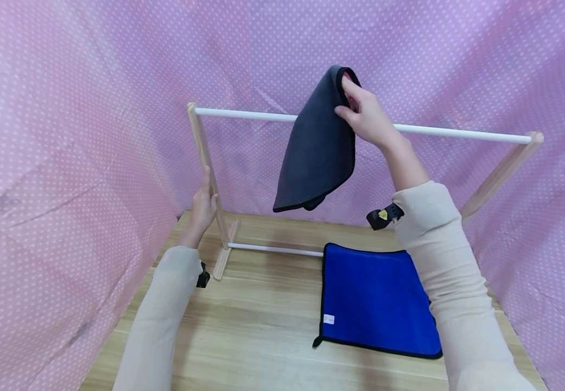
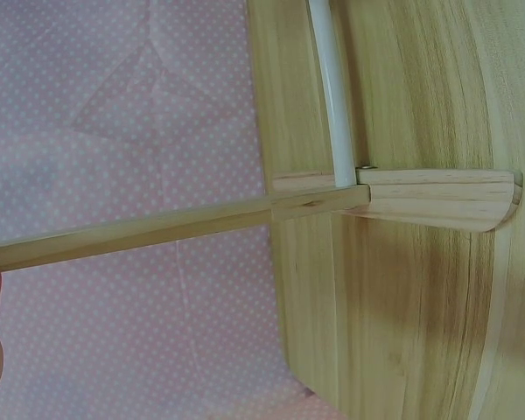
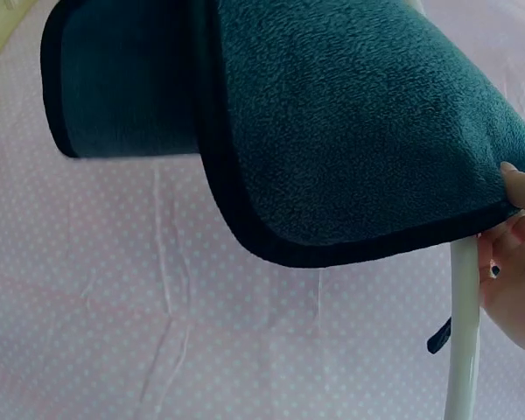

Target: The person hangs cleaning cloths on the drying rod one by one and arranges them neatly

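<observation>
— What have you got in your hands?

— My right hand (image 1: 367, 117) pinches the top edge of one grey cloth (image 1: 318, 146), thumb in front and fingers curled behind the hem. I hold it up at the white top rail (image 1: 458, 132) of the drying rack, just above and in front of it.

— Which way does the cloth run?

— Its long axis hangs downward from my fingers, leaning a little to the left. The gripped end points up and the loose, rounded end points down toward the table. It is folded over on itself, so two layers show, with a dark trim along the edge. From the right wrist view, the cloth spreads out to the left of my fingertips (image 3: 516, 188), and the rail passes just under them.

— And your left hand?

— My left hand (image 1: 203, 206) grips the rack's left wooden upright (image 1: 207, 168) about halfway up, fingers wrapped round the post. That post leans from its foot (image 2: 442, 199), below my hand, up to the rail's end above it.

— How many cloths altogether?

— Two. The grey one in my grip, and one blue cloth (image 1: 375, 298) lying flat on the wooden table (image 1: 258, 326), well below my right hand and beside my right forearm. It touches the rack's lower white bar (image 1: 274, 250).

— And the rack?

— One rack: two wooden uprights, two white bars.
</observation>
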Action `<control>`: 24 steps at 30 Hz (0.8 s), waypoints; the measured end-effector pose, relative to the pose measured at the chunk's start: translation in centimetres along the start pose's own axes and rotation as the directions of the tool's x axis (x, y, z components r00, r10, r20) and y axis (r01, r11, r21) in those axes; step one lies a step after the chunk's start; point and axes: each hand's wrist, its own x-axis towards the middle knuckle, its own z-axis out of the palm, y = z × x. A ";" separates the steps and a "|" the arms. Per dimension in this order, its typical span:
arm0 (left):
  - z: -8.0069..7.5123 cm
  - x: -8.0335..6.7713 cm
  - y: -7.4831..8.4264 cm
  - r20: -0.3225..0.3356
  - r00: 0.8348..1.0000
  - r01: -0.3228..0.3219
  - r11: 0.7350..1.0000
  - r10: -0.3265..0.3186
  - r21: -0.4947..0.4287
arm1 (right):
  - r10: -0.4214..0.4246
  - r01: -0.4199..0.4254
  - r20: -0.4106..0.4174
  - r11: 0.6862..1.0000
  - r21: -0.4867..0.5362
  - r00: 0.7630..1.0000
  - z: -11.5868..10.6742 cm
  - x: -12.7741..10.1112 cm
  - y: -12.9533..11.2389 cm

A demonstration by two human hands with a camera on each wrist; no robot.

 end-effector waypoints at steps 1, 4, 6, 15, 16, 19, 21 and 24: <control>0.0 0.0 0.1 0.001 1.000 0.001 1.000 -0.001 -0.001 | 0.015 -0.015 0.001 1.000 0.011 1.000 -0.1 0.0 0.1; 0.0 0.0 0.2 0.003 1.000 0.009 1.000 -0.009 -0.007 | 0.054 -0.055 0.027 0.998 0.033 0.998 -0.5 0.1 0.1; -0.1 -0.1 0.4 0.002 1.000 0.021 1.000 -0.021 -0.013 | 0.091 -0.094 0.055 0.994 0.050 0.994 -0.7 0.2 0.1; -0.6 -0.3 1.0 0.062 0.996 0.065 0.998 -0.063 -0.026 | 0.159 -0.173 0.163 0.982 0.075 0.974 -0.9 0.5 -0.1; -0.7 -0.3 1.0 0.069 0.996 0.060 0.998 -0.058 -0.027 | 0.160 -0.174 0.166 0.982 0.072 0.973 -0.9 0.6 -0.1; -0.8 -0.3 1.2 0.089 0.995 0.044 0.998 -0.041 -0.036 | 0.161 -0.176 0.174 0.982 0.069 0.971 -0.9 0.5 0.0; -0.9 -0.3 1.5 0.099 0.994 0.040 0.998 -0.035 -0.050 | 0.163 -0.178 0.177 0.981 0.074 0.971 -1.0 0.5 0.0; -1.0 -0.4 2.0 0.112 0.992 0.065 0.995 -0.057 -0.071 | 0.167 -0.186 0.181 0.978 0.091 0.969 -1.0 0.4 -0.1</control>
